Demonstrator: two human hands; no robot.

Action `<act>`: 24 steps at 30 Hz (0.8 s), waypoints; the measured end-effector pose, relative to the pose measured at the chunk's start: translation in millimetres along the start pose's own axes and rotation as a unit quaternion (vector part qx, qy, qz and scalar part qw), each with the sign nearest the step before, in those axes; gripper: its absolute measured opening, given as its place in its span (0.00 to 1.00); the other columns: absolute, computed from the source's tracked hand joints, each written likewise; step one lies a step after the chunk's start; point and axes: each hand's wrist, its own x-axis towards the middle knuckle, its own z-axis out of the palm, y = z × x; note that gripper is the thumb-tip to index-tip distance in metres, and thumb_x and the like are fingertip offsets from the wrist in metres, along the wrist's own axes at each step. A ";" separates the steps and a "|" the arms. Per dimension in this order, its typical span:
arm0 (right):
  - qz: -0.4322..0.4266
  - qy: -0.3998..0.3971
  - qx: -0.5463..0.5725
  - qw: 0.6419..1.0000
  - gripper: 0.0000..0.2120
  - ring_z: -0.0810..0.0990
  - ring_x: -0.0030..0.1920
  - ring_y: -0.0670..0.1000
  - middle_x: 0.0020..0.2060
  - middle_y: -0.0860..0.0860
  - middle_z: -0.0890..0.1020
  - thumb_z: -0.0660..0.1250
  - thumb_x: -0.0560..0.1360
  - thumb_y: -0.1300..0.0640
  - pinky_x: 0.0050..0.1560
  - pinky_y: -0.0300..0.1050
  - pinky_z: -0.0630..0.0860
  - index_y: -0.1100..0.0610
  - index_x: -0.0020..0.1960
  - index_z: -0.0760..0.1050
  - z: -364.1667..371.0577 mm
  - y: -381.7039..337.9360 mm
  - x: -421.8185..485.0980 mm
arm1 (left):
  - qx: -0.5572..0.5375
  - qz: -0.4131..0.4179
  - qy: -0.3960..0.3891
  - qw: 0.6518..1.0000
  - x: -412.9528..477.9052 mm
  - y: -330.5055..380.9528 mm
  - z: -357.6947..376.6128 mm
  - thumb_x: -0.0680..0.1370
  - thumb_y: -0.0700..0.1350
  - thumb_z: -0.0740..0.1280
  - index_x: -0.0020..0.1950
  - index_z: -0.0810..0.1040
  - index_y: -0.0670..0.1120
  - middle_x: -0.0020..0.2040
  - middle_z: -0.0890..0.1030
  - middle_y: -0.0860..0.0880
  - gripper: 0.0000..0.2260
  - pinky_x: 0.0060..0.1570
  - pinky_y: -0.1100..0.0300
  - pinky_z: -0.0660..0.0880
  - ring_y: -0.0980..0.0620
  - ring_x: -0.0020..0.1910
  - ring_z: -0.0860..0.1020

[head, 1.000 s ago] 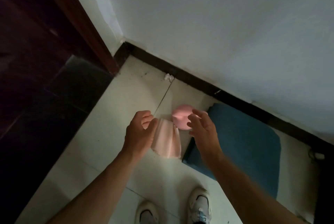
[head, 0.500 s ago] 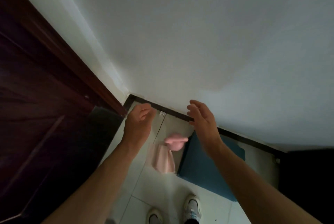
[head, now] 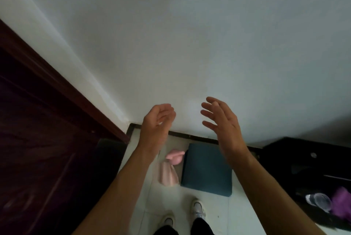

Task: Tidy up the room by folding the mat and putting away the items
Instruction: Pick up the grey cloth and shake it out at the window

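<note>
Left fingers (head: 168, 112) loosely curled, nothing in them; right fingers (head: 208, 110) spread and nearly straight, also empty. Left hand (head: 155, 123) and right hand (head: 225, 123) hang mid-frame, palms roughly facing each other, in front of the wall (head: 190, 35) and well apart from anything on the floor (head: 214, 214). Mat (head: 207, 170) lies folded flat at lower centre, between the forearms, its far edge at the baseboard (head: 191, 137). Pink lump (head: 173, 157) and pink cloth (head: 169, 175) sit just beside its left edge; whether they touch it is not resolvable. Judgement: the put-down looks done and both hands are free. To do it well: draw the hands straight off so no finger catches the fold, then check that the layers lie square before turning to whatever remains. Orientation: the mat reads near-square in this view. Its long axis seems to run from the baseboard toward the shoes (head: 198, 209), tilted slightly to lower right. Open side of the fold: cannot tell.
</note>
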 end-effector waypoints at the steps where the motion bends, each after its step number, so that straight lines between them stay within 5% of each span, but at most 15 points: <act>1: -0.005 0.012 -0.001 1.000 0.16 0.81 0.61 0.48 0.61 0.49 0.81 0.56 0.85 0.50 0.62 0.50 0.78 0.52 0.68 0.74 -1.2 -9.4 -8.4 | -0.009 0.004 -0.008 1.000 -5.1 8.7 0.1 0.77 0.47 0.71 0.59 0.80 0.51 0.57 0.84 0.53 0.11 0.63 0.50 0.77 0.53 0.60 0.81; 15: -0.085 0.290 0.003 0.953 0.22 0.81 0.60 0.47 0.60 0.47 0.82 0.57 0.78 0.41 0.63 0.52 0.78 0.49 0.66 0.75 -65.7 -69.5 -147.7 | -0.046 0.071 -0.262 0.961 -71.9 72.1 54.0 0.82 0.45 0.67 0.65 0.77 0.46 0.60 0.83 0.50 0.12 0.59 0.55 0.80 0.54 0.60 0.81; 24: -0.143 0.486 0.074 0.859 0.17 0.82 0.61 0.51 0.60 0.50 0.82 0.55 0.84 0.47 0.64 0.54 0.77 0.50 0.67 0.74 -160.4 -87.2 -282.2 | -0.009 0.130 -0.448 0.884 -178.5 92.7 155.7 0.81 0.45 0.66 0.62 0.78 0.45 0.57 0.84 0.51 0.10 0.55 0.59 0.81 0.55 0.57 0.82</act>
